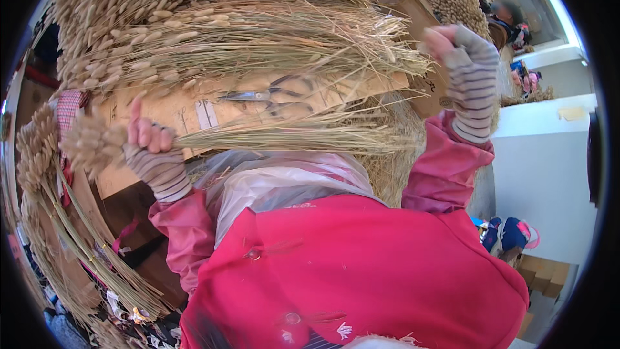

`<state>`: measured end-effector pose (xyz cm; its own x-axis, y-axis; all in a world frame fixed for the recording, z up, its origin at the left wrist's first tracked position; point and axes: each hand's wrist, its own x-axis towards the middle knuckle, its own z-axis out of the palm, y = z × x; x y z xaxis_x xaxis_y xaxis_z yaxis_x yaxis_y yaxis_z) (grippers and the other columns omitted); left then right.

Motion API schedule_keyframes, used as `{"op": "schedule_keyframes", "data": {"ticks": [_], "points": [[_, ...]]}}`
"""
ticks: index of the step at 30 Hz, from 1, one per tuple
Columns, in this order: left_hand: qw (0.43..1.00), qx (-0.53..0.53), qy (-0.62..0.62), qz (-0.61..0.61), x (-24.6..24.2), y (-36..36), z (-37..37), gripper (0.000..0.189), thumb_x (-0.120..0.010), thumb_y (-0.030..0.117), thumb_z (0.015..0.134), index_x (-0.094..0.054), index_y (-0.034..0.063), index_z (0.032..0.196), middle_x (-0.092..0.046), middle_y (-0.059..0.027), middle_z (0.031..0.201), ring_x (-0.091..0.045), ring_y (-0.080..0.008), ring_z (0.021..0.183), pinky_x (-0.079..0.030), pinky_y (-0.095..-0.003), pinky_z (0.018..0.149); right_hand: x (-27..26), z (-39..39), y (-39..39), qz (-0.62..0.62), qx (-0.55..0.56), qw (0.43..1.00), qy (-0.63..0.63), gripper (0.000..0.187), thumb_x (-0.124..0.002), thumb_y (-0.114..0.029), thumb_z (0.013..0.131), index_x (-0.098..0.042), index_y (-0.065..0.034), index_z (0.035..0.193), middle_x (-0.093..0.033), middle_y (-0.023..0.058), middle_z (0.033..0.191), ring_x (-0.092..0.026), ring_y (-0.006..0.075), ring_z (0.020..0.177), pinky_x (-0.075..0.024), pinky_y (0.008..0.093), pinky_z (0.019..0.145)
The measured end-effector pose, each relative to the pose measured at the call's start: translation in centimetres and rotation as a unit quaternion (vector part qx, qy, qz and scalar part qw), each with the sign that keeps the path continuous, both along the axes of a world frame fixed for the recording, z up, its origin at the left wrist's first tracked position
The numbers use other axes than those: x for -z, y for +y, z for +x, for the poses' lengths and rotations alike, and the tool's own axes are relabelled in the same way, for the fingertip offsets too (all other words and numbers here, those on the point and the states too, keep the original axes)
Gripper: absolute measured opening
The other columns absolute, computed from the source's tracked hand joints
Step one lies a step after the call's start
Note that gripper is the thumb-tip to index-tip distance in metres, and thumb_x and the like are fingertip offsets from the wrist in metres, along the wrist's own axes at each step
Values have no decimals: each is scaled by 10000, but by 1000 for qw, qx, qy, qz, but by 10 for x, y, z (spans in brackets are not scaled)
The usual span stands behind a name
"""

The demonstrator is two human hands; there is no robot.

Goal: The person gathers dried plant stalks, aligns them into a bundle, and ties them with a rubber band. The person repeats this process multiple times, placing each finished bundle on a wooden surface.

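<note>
My left hand (154,148), in a striped fingerless glove, is closed around a bunch of dried bunny-tail grass (290,139) just below its blurred fluffy heads, index finger raised. The stems run to the right across my lap. My right hand (460,58), gloved alike, is raised at the right by the cut stem ends of a large heap of dried grass (252,39). Its fingers are bent and blurred; whether they hold a stem I cannot tell. Scissors (252,96) with dark handles lie on the wooden board (140,111) between bunch and heap.
Tied bundles of dried grass (92,252) stand at the left beside a checked cloth (72,111). A cardboard box (428,82) is beyond the heap's right end. Clear plastic sheeting (290,174) covers my lap. Another person (506,14) sits far off at the upper right.
</note>
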<state>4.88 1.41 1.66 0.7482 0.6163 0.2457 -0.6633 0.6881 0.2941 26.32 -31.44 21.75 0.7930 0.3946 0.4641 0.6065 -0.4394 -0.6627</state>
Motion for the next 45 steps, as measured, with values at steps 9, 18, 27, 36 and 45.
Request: {"op": "schedule_keyframes", "data": {"ticks": [9, 18, 27, 36, 45], "points": [[999, 35, -28, 19, -29, -53, 15, 546, -563, 339, 864, -384, 29, 1276, -408, 52, 678, -276, -40, 464, -235, -224, 430, 25, -86, 211, -116, -408, 905, 40, 102, -629, -87, 751, -647, 9, 721, -595, 56, 561, -501, 69, 507, -409, 239, 475], [999, 45, -2, 7, 3, -41, 18, 366, -695, 251, 724, -533, 117, 1024, -525, 18, 861, -485, -120, 777, -392, -285, 695, 53, -122, 269, -190, -479, 848, 127, 136, -631, -118, 747, -645, 17, 757, -580, 54, 555, -511, 74, 511, -421, 245, 471], [983, -23, 139, -116, -22, -49, 20, 147, -565, 264, 844, -514, 128, 862, -439, 23, 610, -327, -57, 410, -255, -200, 380, 77, -109, 261, -82, -438, 868, 220, 131, -582, -117, 806, -643, -3, 825, -601, 62, 596, -542, 113, 527, -442, 259, 497], [971, 26, 171, -164, -21, -49, 19, 161, -495, 263, 894, -513, 112, 840, -414, 23, 611, -300, -63, 429, -257, -205, 411, 102, -95, 254, -135, -412, 882, 182, 91, -590, -54, 818, -595, 26, 862, -581, 50, 686, -574, 89, 518, -465, 220, 458], [982, 51, 142, -116, -21, -51, 15, 155, -510, 183, 836, -552, 71, 737, -453, 27, 620, -399, -66, 509, -355, -202, 470, 110, -97, 263, -104, -412, 902, -76, 89, -624, -59, 759, -586, 3, 811, -553, 100, 687, -572, 203, 571, -464, 305, 505]]}}
